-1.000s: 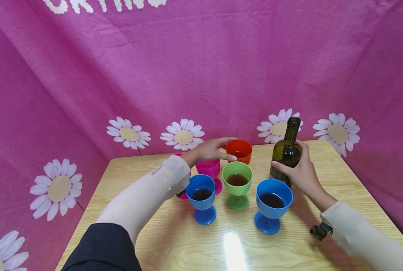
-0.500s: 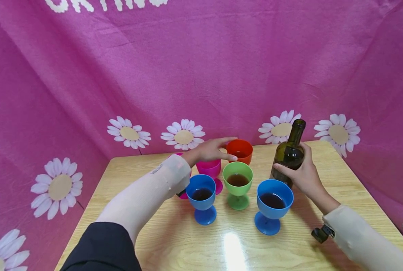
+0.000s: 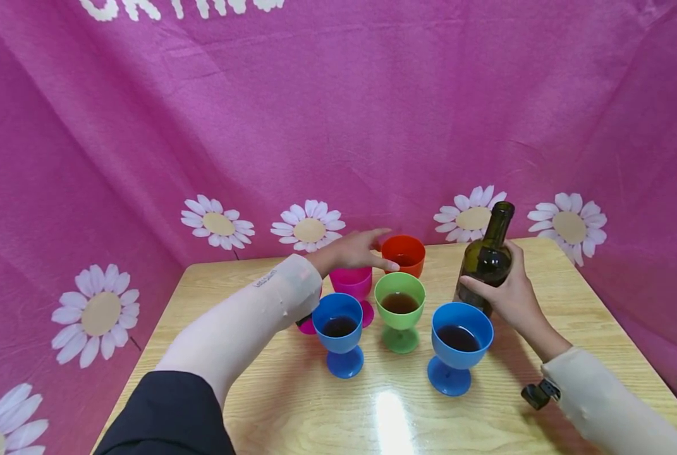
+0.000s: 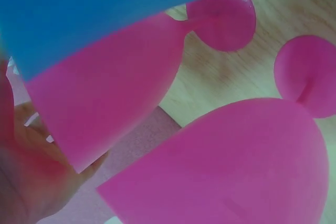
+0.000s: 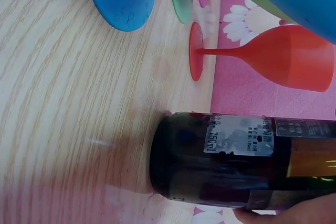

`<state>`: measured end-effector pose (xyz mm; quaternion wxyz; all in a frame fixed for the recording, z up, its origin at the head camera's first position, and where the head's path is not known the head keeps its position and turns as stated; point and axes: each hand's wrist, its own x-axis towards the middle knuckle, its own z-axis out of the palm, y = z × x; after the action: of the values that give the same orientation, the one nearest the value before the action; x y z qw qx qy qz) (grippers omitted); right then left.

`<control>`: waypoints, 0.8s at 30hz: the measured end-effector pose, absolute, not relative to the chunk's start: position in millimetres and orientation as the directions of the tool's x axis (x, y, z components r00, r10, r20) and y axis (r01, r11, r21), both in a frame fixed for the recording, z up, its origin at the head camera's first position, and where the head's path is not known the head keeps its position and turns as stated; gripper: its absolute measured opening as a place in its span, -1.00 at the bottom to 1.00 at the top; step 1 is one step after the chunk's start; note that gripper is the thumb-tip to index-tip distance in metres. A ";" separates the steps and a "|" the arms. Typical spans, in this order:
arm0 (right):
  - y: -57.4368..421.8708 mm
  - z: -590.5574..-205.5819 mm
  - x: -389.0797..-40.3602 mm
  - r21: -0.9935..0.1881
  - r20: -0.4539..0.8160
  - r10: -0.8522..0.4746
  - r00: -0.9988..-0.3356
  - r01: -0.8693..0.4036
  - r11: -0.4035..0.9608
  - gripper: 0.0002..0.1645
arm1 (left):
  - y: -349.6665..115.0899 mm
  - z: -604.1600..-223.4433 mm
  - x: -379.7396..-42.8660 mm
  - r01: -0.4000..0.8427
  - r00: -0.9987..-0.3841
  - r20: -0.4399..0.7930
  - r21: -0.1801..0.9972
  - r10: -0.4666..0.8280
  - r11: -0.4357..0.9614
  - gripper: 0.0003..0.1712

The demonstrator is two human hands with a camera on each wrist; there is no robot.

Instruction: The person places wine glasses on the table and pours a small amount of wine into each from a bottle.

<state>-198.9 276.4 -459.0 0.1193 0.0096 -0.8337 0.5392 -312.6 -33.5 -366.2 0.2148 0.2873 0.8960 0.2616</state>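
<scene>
My right hand (image 3: 506, 294) grips a dark green wine bottle (image 3: 493, 248) around its body. In the right wrist view the labelled bottle (image 5: 231, 161) has its base right at the tabletop. My left hand (image 3: 356, 251) reaches across to the left rim of a red goblet (image 3: 404, 260), fingers and thumb spread with the fingertips just beside it. In the left wrist view that hand (image 4: 37, 177) shows partly behind a pink goblet (image 4: 105, 87). A green goblet (image 3: 399, 303) with dark liquid stands in front of the red one, which also holds dark liquid.
Two blue goblets (image 3: 338, 328) with dark liquid stand nearer, the right-hand blue goblet (image 3: 457, 354) close to the bottle. Two pink goblets (image 4: 241, 166) stand under the left forearm. The wooden table (image 3: 315, 417) ends at a pink flowered cloth (image 3: 372, 126).
The bottle and right hand have moved slightly right and down, the bottle leaning a little right. The left fingers have drawn slightly left from the red goblet's rim.
</scene>
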 end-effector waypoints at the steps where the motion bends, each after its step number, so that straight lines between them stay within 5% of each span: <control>1: 276.5 -458.5 -198.6 -0.897 0.209 0.113 -0.971 -0.144 0.418 0.27 | -33.1 -365.6 -312.7 0.403 -0.746 -0.240 0.580 0.621 0.708 0.17; 24: 275.7 -457.5 -197.7 -0.896 0.180 0.108 -0.978 -0.118 0.428 0.31 | -96.8 -346.8 -296.3 0.421 -0.755 -0.193 0.589 0.626 0.690 0.07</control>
<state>-197.7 275.7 -457.5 0.1057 0.0029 -0.8385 0.5346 -296.3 -96.8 -346.8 0.1936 0.2914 0.8985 0.2651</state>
